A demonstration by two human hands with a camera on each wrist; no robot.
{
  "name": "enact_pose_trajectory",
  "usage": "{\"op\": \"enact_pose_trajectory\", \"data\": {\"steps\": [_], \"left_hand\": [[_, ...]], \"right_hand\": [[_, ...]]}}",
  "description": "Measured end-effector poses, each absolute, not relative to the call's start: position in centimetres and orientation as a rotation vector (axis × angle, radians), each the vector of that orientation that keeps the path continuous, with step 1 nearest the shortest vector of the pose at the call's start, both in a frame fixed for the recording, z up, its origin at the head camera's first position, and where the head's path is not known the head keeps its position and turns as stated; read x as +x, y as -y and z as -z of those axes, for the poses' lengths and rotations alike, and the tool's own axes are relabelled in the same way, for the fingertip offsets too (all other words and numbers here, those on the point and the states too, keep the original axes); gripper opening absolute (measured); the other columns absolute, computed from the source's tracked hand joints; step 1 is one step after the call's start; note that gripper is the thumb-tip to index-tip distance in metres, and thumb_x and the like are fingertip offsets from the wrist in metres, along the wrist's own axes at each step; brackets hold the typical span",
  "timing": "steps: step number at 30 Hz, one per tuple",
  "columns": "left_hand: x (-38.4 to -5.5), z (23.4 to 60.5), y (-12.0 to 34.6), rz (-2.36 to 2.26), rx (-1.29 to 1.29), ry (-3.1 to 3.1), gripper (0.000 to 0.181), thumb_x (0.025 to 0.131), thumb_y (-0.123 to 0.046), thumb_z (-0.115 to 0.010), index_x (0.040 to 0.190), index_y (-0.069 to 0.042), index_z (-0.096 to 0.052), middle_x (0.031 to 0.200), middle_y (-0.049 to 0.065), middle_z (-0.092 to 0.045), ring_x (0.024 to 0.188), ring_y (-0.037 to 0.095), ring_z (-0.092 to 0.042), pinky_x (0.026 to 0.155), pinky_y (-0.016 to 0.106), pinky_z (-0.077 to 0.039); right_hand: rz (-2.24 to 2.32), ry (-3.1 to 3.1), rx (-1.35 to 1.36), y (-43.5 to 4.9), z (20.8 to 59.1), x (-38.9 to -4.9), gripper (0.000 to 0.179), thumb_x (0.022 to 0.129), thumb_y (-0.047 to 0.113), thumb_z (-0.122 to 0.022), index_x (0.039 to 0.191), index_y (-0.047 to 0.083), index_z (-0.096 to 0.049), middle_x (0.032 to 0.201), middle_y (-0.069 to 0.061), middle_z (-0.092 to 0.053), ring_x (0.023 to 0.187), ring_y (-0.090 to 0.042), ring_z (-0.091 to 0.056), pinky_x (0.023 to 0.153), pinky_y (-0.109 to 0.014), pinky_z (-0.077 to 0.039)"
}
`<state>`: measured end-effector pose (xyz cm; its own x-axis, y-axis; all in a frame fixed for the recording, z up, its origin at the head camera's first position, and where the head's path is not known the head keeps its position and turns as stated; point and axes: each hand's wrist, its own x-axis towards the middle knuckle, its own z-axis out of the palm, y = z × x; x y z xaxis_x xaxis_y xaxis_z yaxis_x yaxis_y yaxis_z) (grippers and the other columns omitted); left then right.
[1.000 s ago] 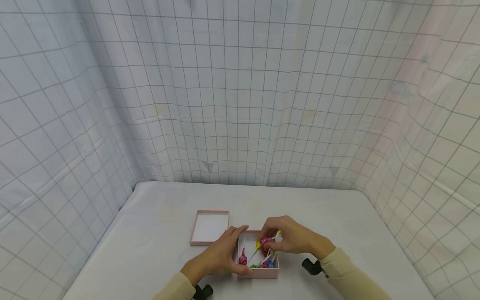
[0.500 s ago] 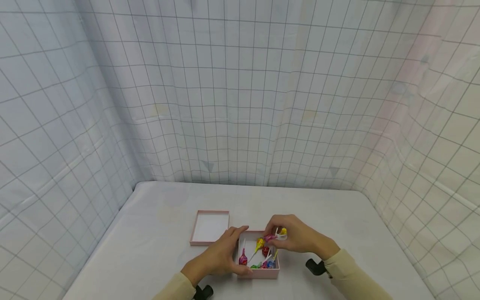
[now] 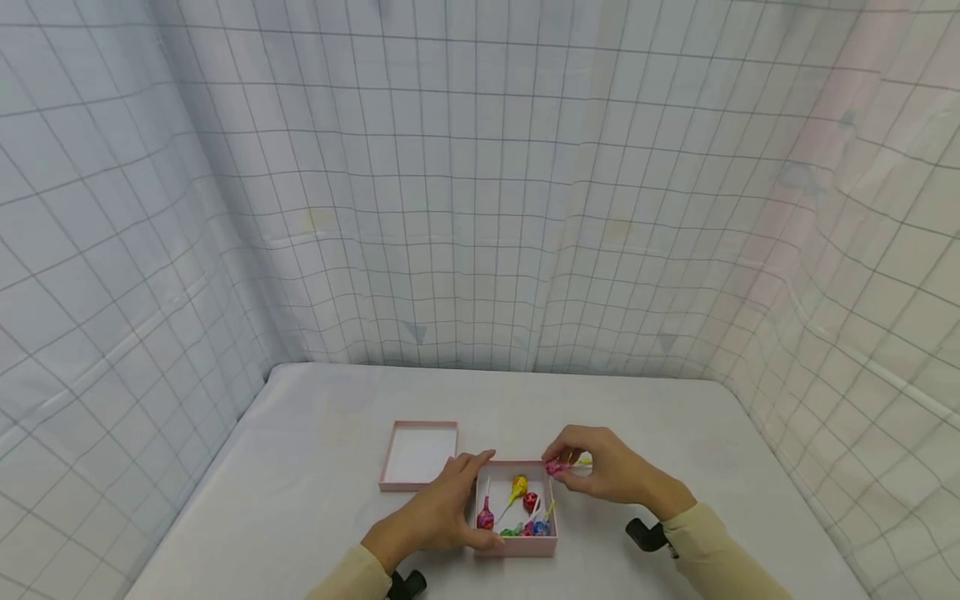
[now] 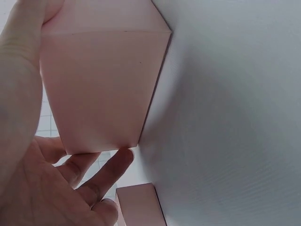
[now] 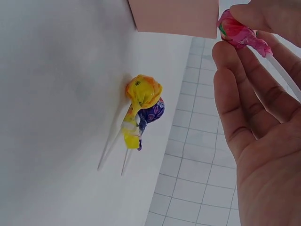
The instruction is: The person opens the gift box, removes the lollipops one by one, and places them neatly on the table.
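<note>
An open pink box [image 3: 517, 547] holds several wrapped lollipops, among them a yellow one [image 3: 519, 486] and a dark red one [image 3: 530, 502]. My left hand [image 3: 442, 504] grips the box from its left side, thumb at the near wall and fingertips against the far wall. At the far right corner of the box, my right hand [image 3: 611, 471] pinches a pink lollipop [image 5: 240, 34] by its wrapped head between thumb and fingers, its white stick pointing back over the palm. Close by, in the right wrist view, a yellow-wrapped lollipop [image 5: 143, 92] overlaps a purple one [image 5: 154, 111] on the table.
A shallow pink-edged lid [image 3: 418, 454] with a white inside lies behind and left of the box. White cloth covers the table [image 3: 337, 467]. White grid-patterned curtains [image 3: 480, 250] rise behind it and on both sides.
My right hand has lifted the pink lollipop out of the box and carried it to the right, past the box's right wall. The left hand and the box have stayed in place.
</note>
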<state>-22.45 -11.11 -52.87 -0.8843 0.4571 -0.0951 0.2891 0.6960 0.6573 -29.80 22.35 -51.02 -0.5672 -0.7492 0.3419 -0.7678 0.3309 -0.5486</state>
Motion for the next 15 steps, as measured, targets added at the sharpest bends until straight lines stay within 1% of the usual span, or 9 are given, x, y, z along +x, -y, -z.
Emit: {"op": "enact_pose_trajectory", "data": {"steps": [3, 5, 10, 15], "left_hand": [[-22.5, 52.8, 11.1, -0.940, 0.604, -2.670, 0.133, 0.083, -0.059, -0.104, 0.184, -0.013, -0.031, 0.176, 0.015, -0.049, 0.172, 0.058, -0.037, 0.133, 0.076, -0.042], [-22.4, 52.8, 11.1, -0.921, 0.605, -2.683, 0.136, 0.083, -0.061, -0.104, 0.186, -0.013, -0.028, 0.179, 0.016, -0.047, 0.172, 0.057, -0.037, 0.132, 0.076, -0.043], [-21.9, 53.0, 11.1, -0.911, 0.596, -2.700, 0.142, 0.084, -0.067, -0.100, 0.188, -0.015, -0.019, 0.183, 0.018, -0.043, 0.168, 0.047, -0.046, 0.130, 0.073, -0.048], [-21.6, 53.1, 10.8, -0.927, 0.623, -2.719, 0.142, 0.083, -0.070, -0.098, 0.188, -0.016, -0.019, 0.185, 0.017, -0.040, 0.164, 0.040, -0.051, 0.128, 0.070, -0.052]], "right_hand": [[-1.074, 2.523, 1.442, -22.9, 51.3, -29.8, 0.030, 0.098, 0.000, -0.090, 0.123, 0.013, -0.082, 0.114, 0.004, -0.082, 0.098, -0.006, -0.075, 0.089, -0.030, -0.069], [-1.078, 2.523, 1.434, -23.2, 51.5, -29.8, 0.030, 0.098, 0.000, -0.091, 0.123, 0.012, -0.081, 0.114, 0.003, -0.082, 0.098, -0.007, -0.075, 0.089, -0.029, -0.070], [-1.076, 2.566, 1.376, -24.2, 52.2, -29.7, 0.031, 0.097, 0.000, -0.092, 0.122, 0.014, -0.080, 0.114, 0.003, -0.081, 0.099, -0.006, -0.075, 0.092, -0.028, -0.070], [-1.103, 2.622, 1.328, -25.1, 52.9, -29.8, 0.031, 0.097, -0.001, -0.091, 0.122, 0.012, -0.080, 0.115, 0.002, -0.082, 0.101, -0.006, -0.077, 0.092, -0.028, -0.070]]}}
